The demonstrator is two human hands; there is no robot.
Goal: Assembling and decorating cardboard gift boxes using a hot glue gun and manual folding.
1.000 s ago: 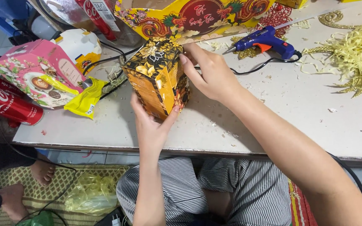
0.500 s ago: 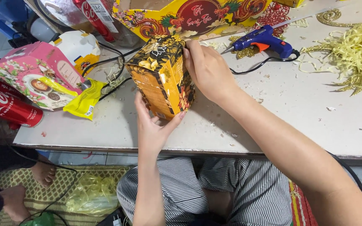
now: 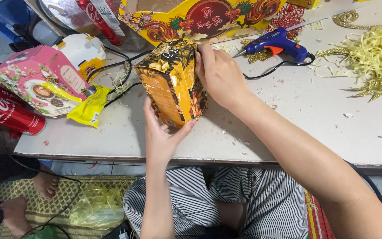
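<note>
Orange floral gift box (image 3: 173,84) tilted on the white table (image 3: 288,119), left of the blue glue gun (image 3: 279,43). Left hand (image 3: 162,137) cupping its lower end, fingers spread against it. Right hand (image 3: 219,75) clasping its upper side, fingers curled over the top. Pink carton (image 3: 40,82) farther left.

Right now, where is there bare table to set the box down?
The widest bare patch is right of the box, between the right hand, the glue gun cord and the table's near edge. A smaller patch lies in front of the yellow packet. The left side and back are crowded; paper shreds fill the far right.
</note>
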